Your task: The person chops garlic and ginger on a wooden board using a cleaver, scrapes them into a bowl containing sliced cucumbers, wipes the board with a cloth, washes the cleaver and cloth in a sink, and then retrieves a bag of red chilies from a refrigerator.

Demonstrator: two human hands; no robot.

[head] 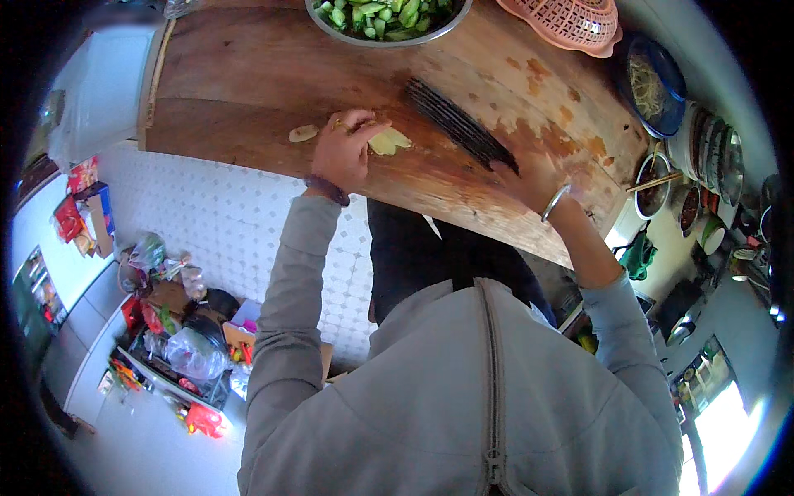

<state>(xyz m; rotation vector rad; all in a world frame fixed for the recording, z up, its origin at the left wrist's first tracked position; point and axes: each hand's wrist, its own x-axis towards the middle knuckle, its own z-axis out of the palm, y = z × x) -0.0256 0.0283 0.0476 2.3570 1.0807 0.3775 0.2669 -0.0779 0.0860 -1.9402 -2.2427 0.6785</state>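
Observation:
My left hand (pixel 345 147) is on the wooden board tabletop (pixel 260 93), fingers bent and their tips against pale yellow slices (pixel 389 141) that look like ginger. Another cut piece with a brownish rim (pixel 303 133) lies just left of that hand. To the right, my right hand (pixel 530 177) grips the lower end of a long dark tool (pixel 462 126), apparently a kitchen knife. Blur breaks its blade into parallel streaks, so its exact outline cannot be told. The tool slants up and left, its far end apart from the pale slices.
A metal bowl of cut green vegetables (pixel 389 43) stands at the far edge, with a pink plastic colander (pixel 574 28) to its right. Beyond the right edge are a blue bowl (pixel 673 80), stacked plates (pixel 695 146) and a bowl with chopsticks (pixel 652 189). Bagged goods (pixel 192 353) fill the lower left.

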